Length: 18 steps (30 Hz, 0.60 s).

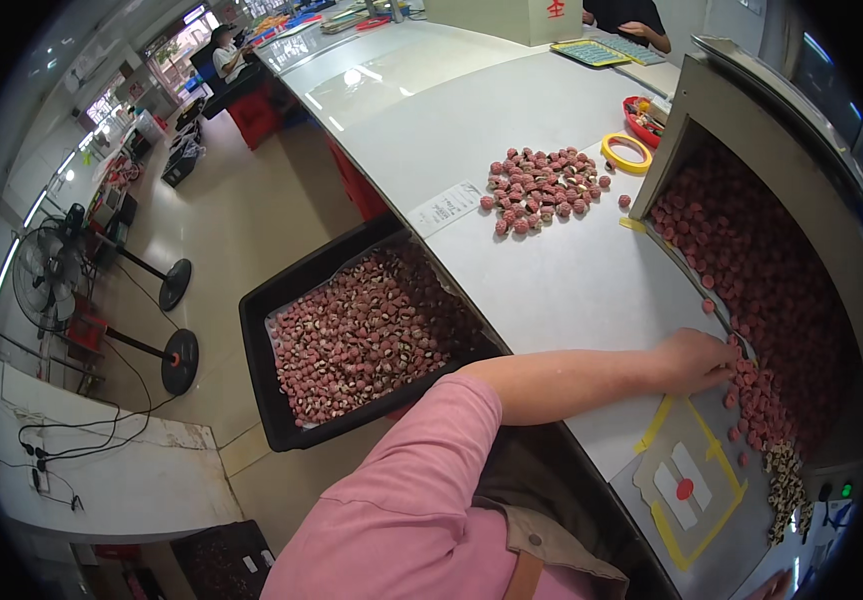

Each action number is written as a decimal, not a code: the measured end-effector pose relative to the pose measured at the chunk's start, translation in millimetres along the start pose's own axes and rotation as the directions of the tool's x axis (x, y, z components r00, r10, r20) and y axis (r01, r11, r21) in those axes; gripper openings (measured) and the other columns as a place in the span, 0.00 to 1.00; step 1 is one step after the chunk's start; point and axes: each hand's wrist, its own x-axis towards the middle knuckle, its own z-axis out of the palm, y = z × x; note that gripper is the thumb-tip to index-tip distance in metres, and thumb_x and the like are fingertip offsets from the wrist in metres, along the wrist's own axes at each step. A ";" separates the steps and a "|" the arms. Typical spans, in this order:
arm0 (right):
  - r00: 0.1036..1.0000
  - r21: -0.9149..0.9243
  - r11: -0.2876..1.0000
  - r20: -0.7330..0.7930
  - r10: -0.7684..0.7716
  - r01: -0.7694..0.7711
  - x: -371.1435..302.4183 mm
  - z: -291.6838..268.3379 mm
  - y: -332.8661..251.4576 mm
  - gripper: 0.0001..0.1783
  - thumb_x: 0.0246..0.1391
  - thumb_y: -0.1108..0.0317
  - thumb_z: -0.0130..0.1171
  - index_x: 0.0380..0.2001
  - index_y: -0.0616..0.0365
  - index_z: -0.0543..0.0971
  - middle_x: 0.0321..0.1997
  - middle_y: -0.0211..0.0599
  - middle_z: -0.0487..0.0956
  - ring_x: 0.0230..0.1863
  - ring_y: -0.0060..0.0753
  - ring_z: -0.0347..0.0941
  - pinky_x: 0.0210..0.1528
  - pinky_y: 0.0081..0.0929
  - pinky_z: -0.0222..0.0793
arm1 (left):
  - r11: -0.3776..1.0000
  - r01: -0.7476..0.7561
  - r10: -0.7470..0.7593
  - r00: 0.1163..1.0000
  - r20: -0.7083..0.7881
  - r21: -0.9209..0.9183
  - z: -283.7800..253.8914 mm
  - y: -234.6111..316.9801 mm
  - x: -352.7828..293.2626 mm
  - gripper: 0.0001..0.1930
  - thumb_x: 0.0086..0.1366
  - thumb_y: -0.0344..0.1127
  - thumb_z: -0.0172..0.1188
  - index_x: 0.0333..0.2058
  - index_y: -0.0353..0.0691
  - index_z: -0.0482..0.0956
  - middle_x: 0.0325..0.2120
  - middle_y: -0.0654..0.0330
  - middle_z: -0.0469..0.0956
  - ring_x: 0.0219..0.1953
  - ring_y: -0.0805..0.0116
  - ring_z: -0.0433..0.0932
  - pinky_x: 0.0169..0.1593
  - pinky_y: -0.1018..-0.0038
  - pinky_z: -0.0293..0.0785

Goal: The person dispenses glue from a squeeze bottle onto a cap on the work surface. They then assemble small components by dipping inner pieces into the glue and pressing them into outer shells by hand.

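My left hand (693, 362) reaches across the white table to a spill of small dark-pink round pieces (763, 395) at the mouth of a big grey bin. Its fingers are bent together at the edge of that spill; whatever lies between them is too small to make out. Only a sliver of my right hand (776, 586) shows at the lower right rim, its fingers mostly cut off. Beside the spill lies a heap of cream-and-black pieces (784, 485). Near me, yellow tape frames a card (656, 492) with white strips and one red round piece (684, 489).
The grey bin (686, 100) holds many pink pieces. Farther off are a loose pile of pieces (541, 188), a yellow tape roll (626, 153) and a red basket (641, 122). A black crate (263, 345) full of pieces stands left of the table edge. Other people sit farther away.
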 end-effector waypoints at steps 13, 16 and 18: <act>0.894 -0.036 0.917 0.239 -0.378 0.397 -15.6 44.0 -91.8 0.20 0.57 0.62 0.54 0.47 0.68 0.71 0.44 0.53 0.74 0.43 0.47 0.72 0.43 0.35 0.70 | 0.998 -0.044 0.044 0.999 0.003 -0.035 6.1 1.9 -6.4 0.06 0.57 0.37 0.54 0.30 0.43 0.75 0.26 0.58 0.77 0.33 0.56 0.76 0.36 0.63 0.70; 0.906 -0.070 0.927 0.251 -0.342 0.369 -18.9 42.7 -93.0 0.21 0.56 0.63 0.55 0.48 0.68 0.71 0.45 0.53 0.74 0.43 0.45 0.72 0.45 0.36 0.69 | 0.999 -0.035 0.035 0.999 0.003 -0.028 -2.3 2.3 -10.6 0.06 0.57 0.37 0.54 0.31 0.44 0.75 0.27 0.58 0.77 0.33 0.56 0.76 0.36 0.63 0.70; 0.906 -0.123 0.918 0.254 -0.339 0.378 -18.6 45.0 -69.4 0.21 0.55 0.64 0.55 0.49 0.67 0.70 0.46 0.53 0.74 0.43 0.43 0.72 0.47 0.36 0.68 | 0.999 -0.039 0.039 0.999 -0.004 -0.026 -10.6 4.9 -13.1 0.06 0.57 0.37 0.54 0.31 0.44 0.75 0.26 0.58 0.77 0.33 0.56 0.76 0.36 0.63 0.70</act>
